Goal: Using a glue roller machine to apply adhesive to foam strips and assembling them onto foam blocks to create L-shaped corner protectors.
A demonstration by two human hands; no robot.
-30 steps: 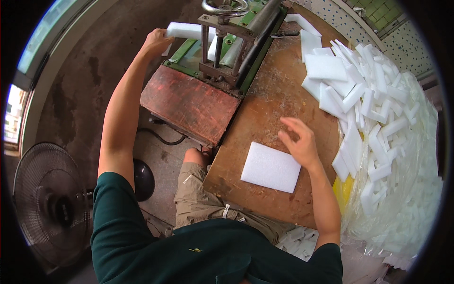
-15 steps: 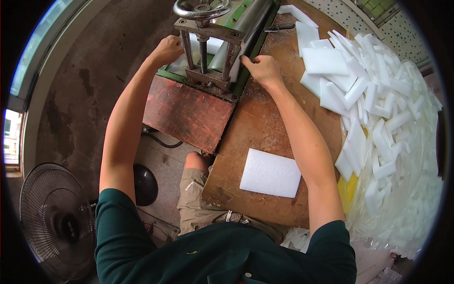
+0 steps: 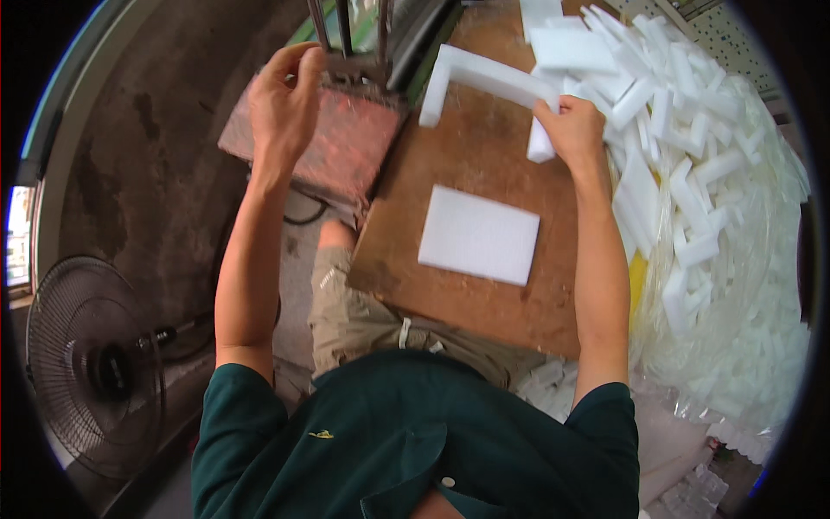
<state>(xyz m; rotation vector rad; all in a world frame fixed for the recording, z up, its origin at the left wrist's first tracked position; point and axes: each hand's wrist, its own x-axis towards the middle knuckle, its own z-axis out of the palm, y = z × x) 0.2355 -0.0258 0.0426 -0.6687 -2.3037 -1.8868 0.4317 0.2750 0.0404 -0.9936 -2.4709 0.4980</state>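
Note:
A U-shaped white foam piece (image 3: 494,71) is pinched at its right corner by my right hand (image 3: 572,130). It hangs over the far part of the wooden table, its two short arms pointing toward me. My left hand (image 3: 285,108) is raised above the reddish plate (image 3: 346,138) of the machine, thumb and fingers slightly apart, with nothing seen in it. A flat white foam rectangle (image 3: 480,235) lies on the table between my forearms.
Beyond the reddish plate stand the machine's metal posts (image 3: 346,26). A large heap of white foam pieces (image 3: 666,112), partly in clear plastic (image 3: 735,303), fills the right side. A standing fan (image 3: 95,363) is at the lower left, beside the wooden table (image 3: 398,216).
My right hand has left the machine and moved right and nearer, now with the U-shaped foam piece. My left hand has come off the machine toward me. The view has shifted too.

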